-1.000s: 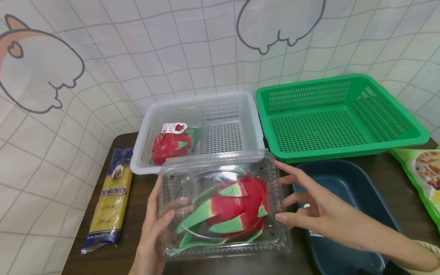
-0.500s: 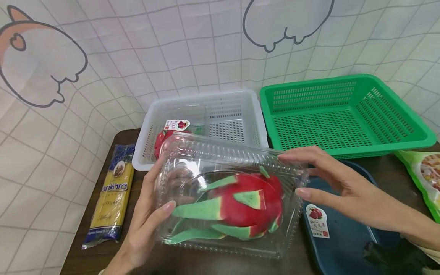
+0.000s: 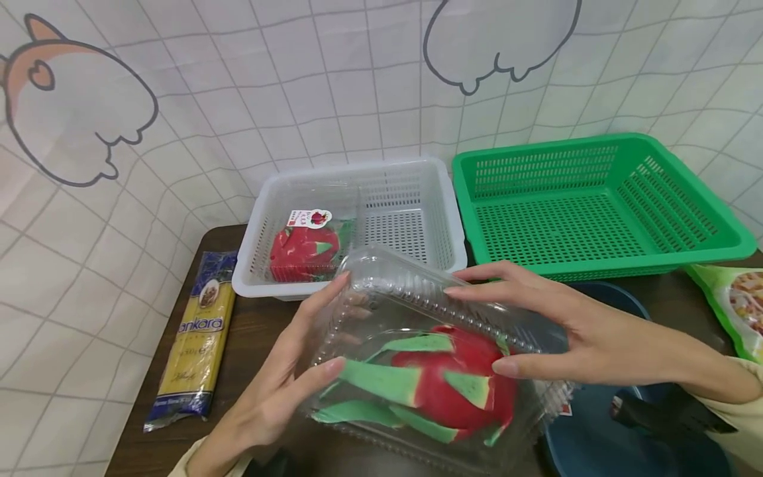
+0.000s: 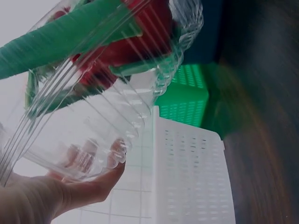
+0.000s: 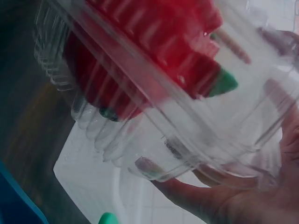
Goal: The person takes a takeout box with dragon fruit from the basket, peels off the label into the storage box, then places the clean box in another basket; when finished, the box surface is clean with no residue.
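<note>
Between both hands is a clear plastic clamshell box, turned askew and held up in front of the white basket. Inside lies a red dragon fruit with long green scales pointing left. My left hand grips the box's left end, thumb on the near face and fingers behind. At the right end my right hand holds it, fingers along the upper ridged edge and thumb lower on the face. In the left wrist view, fingertips show against the ribbed wall.
A white basket at the back holds another boxed dragon fruit with a label. Beside it stands a green basket. A dark blue tray sits at front right, a yellow pasta packet at left, a green food bag at far right.
The box has tilted, its right end dropping, and shifted right and toward me. It uncovers the boxed fruit in the white basket and hides most of the label on the blue tray.
</note>
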`<state>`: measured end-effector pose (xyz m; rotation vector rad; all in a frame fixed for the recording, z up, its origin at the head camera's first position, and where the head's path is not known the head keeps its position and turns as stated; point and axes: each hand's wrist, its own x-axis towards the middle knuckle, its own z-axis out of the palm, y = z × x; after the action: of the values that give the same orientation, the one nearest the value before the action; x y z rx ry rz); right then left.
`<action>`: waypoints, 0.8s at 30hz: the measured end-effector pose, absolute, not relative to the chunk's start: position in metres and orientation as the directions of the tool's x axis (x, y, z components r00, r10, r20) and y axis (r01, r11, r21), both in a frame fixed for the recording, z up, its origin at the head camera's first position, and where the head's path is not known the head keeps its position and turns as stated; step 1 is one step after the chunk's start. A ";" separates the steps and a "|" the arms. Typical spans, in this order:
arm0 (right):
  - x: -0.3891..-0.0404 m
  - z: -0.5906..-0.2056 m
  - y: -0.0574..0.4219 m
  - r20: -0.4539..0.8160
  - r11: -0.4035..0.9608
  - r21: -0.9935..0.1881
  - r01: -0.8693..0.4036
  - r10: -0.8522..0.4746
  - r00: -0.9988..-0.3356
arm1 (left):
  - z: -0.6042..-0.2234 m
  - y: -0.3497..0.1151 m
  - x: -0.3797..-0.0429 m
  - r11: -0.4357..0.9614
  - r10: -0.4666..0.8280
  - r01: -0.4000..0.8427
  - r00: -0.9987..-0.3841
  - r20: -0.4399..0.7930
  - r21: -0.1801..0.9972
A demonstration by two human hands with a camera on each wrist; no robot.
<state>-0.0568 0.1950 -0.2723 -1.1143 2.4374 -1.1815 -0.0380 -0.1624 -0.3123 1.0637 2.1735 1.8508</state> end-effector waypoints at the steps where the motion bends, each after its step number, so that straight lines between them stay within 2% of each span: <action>1: -0.057 -0.273 0.194 0.119 0.387 -0.754 -0.531 -0.714 -0.690 | -0.312 -0.162 -0.039 0.021 0.564 0.437 -0.748 0.350 0.899; 10: -0.059 -0.282 0.190 0.081 0.326 -0.792 -0.516 -0.781 -0.619 | -0.310 -0.166 -0.044 0.088 0.640 0.393 -0.726 0.250 0.915; 18: -0.054 -0.285 0.183 -0.055 0.289 -0.915 -0.282 -0.782 -0.621 | -0.310 -0.167 -0.051 0.103 0.681 0.252 -0.723 0.116 0.962; 24: -0.051 -0.293 0.180 -0.100 0.294 -0.934 -0.203 -0.760 -0.642 | -0.320 -0.169 -0.061 0.108 0.721 0.231 -0.688 0.084 0.967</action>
<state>-0.0510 0.1800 -0.2928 -0.8562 2.0259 -1.3452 -0.0613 -0.1685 -0.3195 0.9261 1.9826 1.6077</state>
